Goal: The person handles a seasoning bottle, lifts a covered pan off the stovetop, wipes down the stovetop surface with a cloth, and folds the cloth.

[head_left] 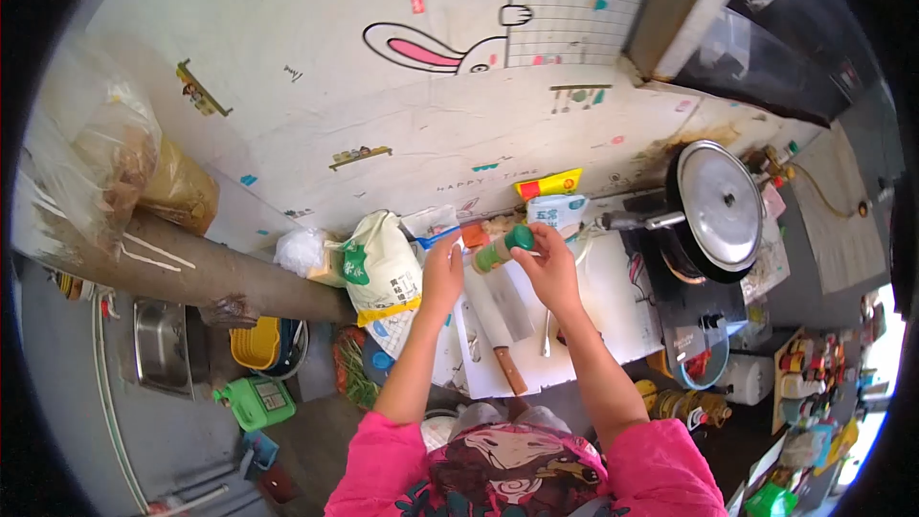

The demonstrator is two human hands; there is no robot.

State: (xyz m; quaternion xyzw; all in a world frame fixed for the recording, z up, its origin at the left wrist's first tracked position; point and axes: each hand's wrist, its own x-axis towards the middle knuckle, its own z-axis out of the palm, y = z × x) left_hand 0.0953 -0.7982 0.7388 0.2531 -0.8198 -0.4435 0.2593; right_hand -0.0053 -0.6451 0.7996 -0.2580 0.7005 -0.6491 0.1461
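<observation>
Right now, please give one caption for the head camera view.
Right hand holding a green-capped bottle above a knife, left hand nearby.

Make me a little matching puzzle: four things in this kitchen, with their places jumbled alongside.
Things:
1. Broad steel knife with a wooden handle
2. Round silver lid
3. Green plastic jug
4. Green-capped bottle

Places:
A. Low at the left, near a yellow plastic basket
B. Held in the right hand
C. On the white work surface
D. Over a black pan

Pairs: 1-C, 2-D, 3-A, 4-B
</observation>
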